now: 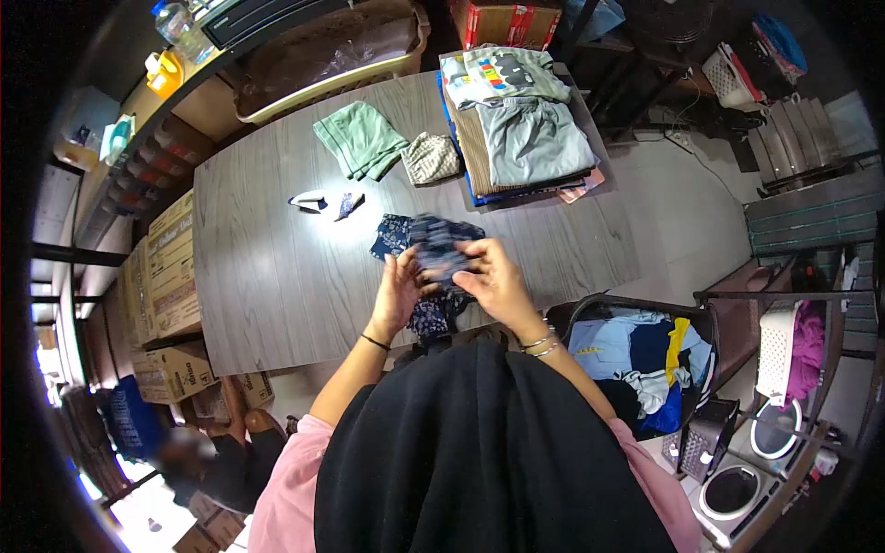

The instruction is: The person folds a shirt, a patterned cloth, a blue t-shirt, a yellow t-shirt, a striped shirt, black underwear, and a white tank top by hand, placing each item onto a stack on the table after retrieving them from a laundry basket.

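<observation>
A navy patterned garment is bunched between my hands, its raised part blurred by motion. My right hand pinches the cloth from the right, thumb on top. On the other side, my left hand has its fingers curled at the cloth's edge, with some fingertips hard to make out. More navy floral cloth lies below my hands, and another floral piece sticks out at the upper left. Beyond lie a white and blue patterned band, a folded green cloth and a beige checked cloth.
A clothes stack stands at the grey table's back right. Beside the table's right front is a black-rimmed basket of clothes. Cardboard boxes line the left, where another person sits low. A long plastic basket stands behind.
</observation>
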A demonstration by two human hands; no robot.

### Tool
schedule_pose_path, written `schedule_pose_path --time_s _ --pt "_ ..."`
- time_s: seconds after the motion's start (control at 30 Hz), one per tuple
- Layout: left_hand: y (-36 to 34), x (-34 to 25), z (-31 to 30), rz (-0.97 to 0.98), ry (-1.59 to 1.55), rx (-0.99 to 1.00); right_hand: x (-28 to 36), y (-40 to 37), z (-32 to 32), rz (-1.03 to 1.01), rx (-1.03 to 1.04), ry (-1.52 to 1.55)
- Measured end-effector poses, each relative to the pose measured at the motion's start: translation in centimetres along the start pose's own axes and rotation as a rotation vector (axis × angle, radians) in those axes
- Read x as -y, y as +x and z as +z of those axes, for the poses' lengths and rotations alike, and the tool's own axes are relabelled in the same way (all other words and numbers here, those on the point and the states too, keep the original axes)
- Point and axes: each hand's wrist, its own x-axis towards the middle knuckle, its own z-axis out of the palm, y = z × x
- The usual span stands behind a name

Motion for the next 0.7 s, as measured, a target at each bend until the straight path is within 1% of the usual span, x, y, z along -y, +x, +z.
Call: schedule_pose_path --time_s 0.07,0.1,0.13,0.17,0.2,0.3,0.4,0.43,0.47,0.53,0.57,0.6,0.63,0.7 --pt "0.2 -0.7 -1.3 -0.002 0.048 -0.062 -2.1 0.2 0.4 0.068 -0.038 -0.251" --pt "0.4 -0.6 -1.8 0.075 0.251 -0.120 -2.9 0.5 0.6 0.136 -0.201 -0.508" --pt "0.6 -0.8 -2.8 0.091 0.242 -0.128 -4.8 0.9 0.0 0.103 -0.292 -0.787" --pt "0.6 -1.0 -3.8 0.124 0.261 -0.175 -6.7 0.7 -0.3 0.093 -0.351 -0.977" --pt "0.5 -1.3 -4.0 0.156 0.281 -0.221 -6.8 0.7 -0.1 0.080 -0.412 -1.167" --pt "-0.1 -1.4 -4.5 0.850 1.682 -0.795 -7.2 0.8 1.2 0.210 -0.350 -1.315" --pt "0.1 -1.1 -4.0 0.370 1.079 -0.579 -8.5 2.8 1.4 0.148 -0.230 -0.821" --pt "0.2 -0.9 -3.9 0.218 0.874 -0.502 -6.0 2.9 2.4 0.109 -0.158 -0.610" --pt "0.5 -1.1 -3.7 -0.029 0.551 -0.459 -3.5 3.0 3.5 0.082 -0.067 -0.645" --pt "-0.4 -2.6 1.3 -0.142 0.002 -0.316 -1.5 2.5 3.8 -0.165 0.216 -0.556" --pt "-0.3 -3.2 2.1 -0.105 -0.097 -0.274 -1.1 2.3 3.9 -0.312 0.300 -0.576" --pt "-0.1 -3.5 2.5 -0.070 -0.197 -0.231 -0.3 1.8 3.8 -0.343 0.349 -0.629" --pt "0.5 -3.5 1.8 -0.096 -0.252 -0.175 0.8 1.4 3.5 -0.374 0.399 -0.682" --pt "1.0 -3.3 1.0 -0.116 -0.139 -0.172 2.4 0.9 2.6 -0.443 0.474 -0.769"
